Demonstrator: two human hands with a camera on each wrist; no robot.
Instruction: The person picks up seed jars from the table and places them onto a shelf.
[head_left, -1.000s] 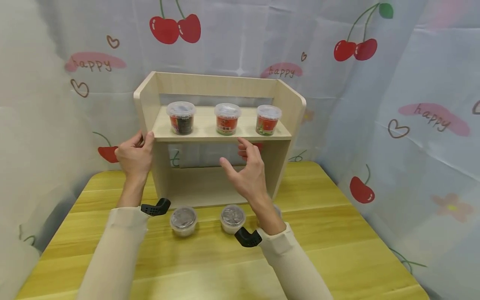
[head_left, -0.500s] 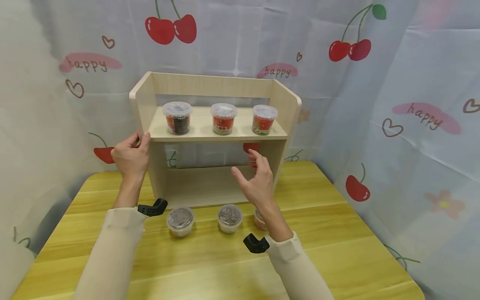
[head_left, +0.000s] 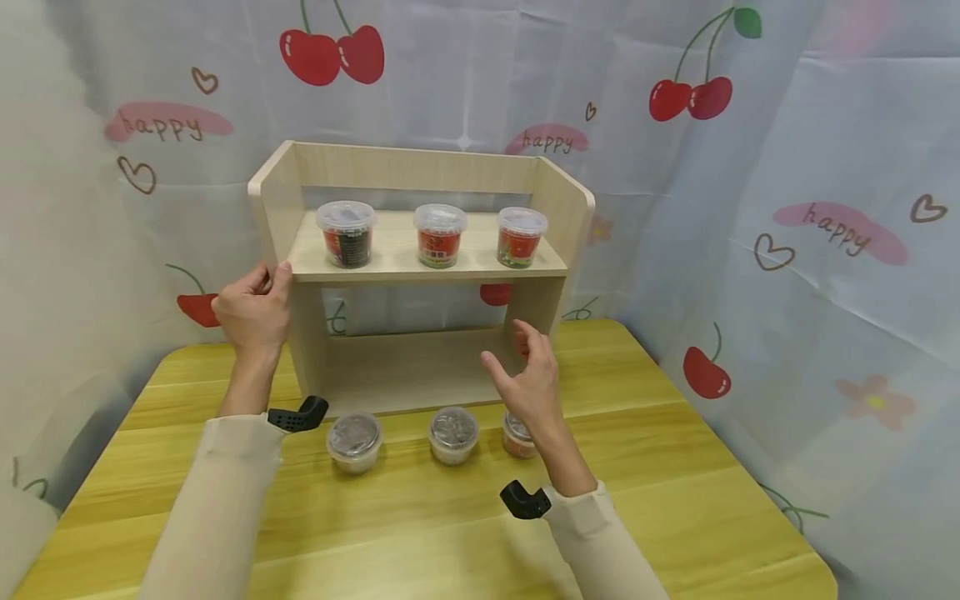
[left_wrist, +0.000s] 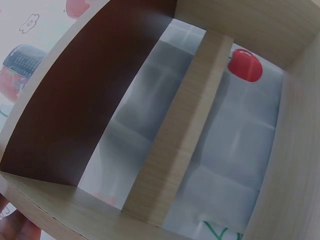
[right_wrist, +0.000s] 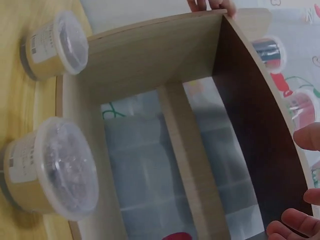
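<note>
- The wooden shelf unit (head_left: 420, 275) stands upright on the yellow tabletop (head_left: 675, 500), its back close to the cherry-print curtain (head_left: 787, 208), so both tiers face the person.
- Its left side panel is gripped at the front edge by the left hand (head_left: 253, 310), fingers wrapped round the board at the level of the upper shelf, a hold that appears meant to steady the unit.
- The right hand (head_left: 528, 385) is held in the air before the lower tier with fingers loosely spread, holding nothing and touching nothing; it is nearest to the rightmost cup.
- Three lidded red-labelled cups (head_left: 438, 236) are spaced evenly in a row on the upper shelf.
- Three clear-lidded cups (head_left: 453, 433) are lined up on the tabletop just in front of the unit, within easy reach.
</note>
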